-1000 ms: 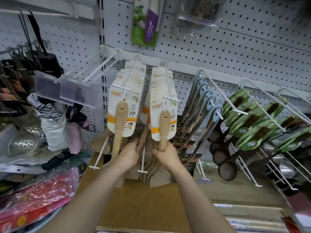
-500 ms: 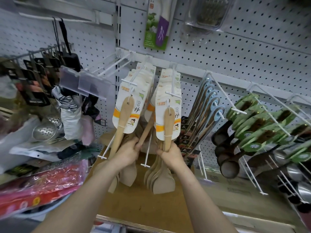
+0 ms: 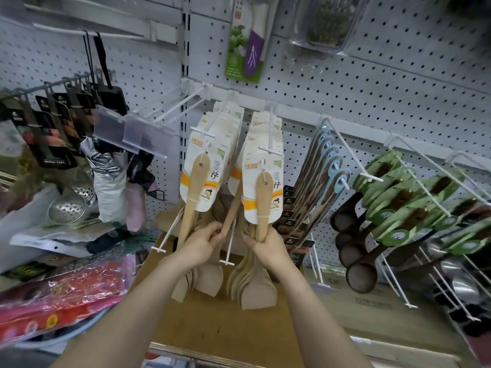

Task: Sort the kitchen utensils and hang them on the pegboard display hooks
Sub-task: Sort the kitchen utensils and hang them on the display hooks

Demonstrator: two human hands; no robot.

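My left hand [image 3: 200, 241] grips the handles of the left bunch of wooden spatulas [image 3: 195, 181], and my right hand [image 3: 261, 241] grips the right bunch [image 3: 264, 205]; both bunches hang on white pegboard hooks [image 3: 269, 134], blades down.

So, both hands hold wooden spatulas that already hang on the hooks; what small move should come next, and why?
Probably let go with the left hand first. Its bunch of wooden spatulas already hangs by the cards from the left hook, while one loose handle leans across toward the right bunch, which the right hand grips; that one likely needs straightening.
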